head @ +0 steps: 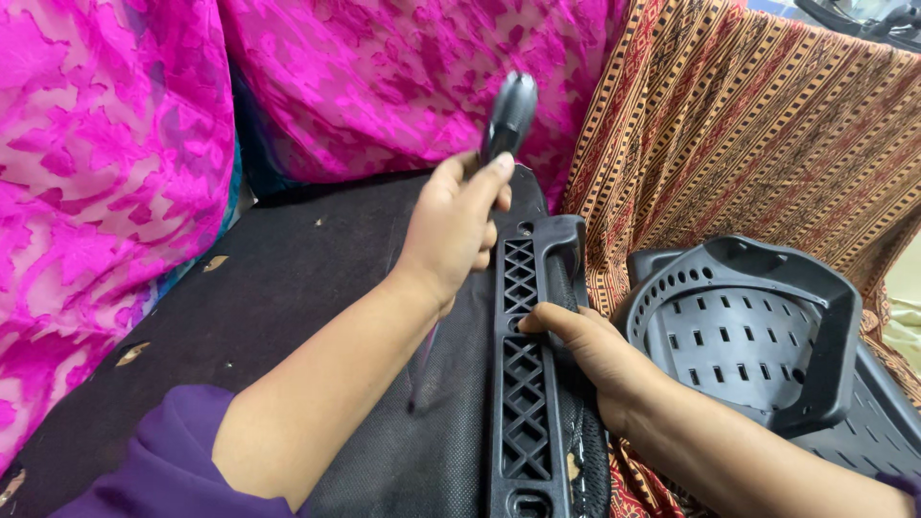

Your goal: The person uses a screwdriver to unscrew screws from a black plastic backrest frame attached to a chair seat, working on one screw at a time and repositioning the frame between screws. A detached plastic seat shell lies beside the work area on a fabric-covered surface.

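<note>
Right, head view: left hand is wrapped tight around the grip of a dark handled tool, thumb laid up along the shaft, handle end pointing toward 12 o'clock; the working tip is hidden behind the fist, so I can't tell what kind of driver it is or whether it touches anything. Looks like a fist grip for pushing down, tool nearly upright over the top end of the black plastic frame. That frame is a long lattice-ribbed rail running from 6 o'clock up to about centre, lying on black fabric-covered panel that fills the lower middle. Right hand is mostly flat and relaxed, fingers spread partly open, thumb pressed on the rail's rib and palm over its 3 o'clock edge; nothing is gripped, it reads as pinning the rail so it doesn't shift under the tool. At 3 o'clock, just beside the right wrist, sits a black perforated plastic shell, concave side up, resting on brown striped patterned cloth. Bright pink patterned cloth hangs across 9 to 12 o'clock behind the panel. Purple sleeve at 7 o'clock
</note>
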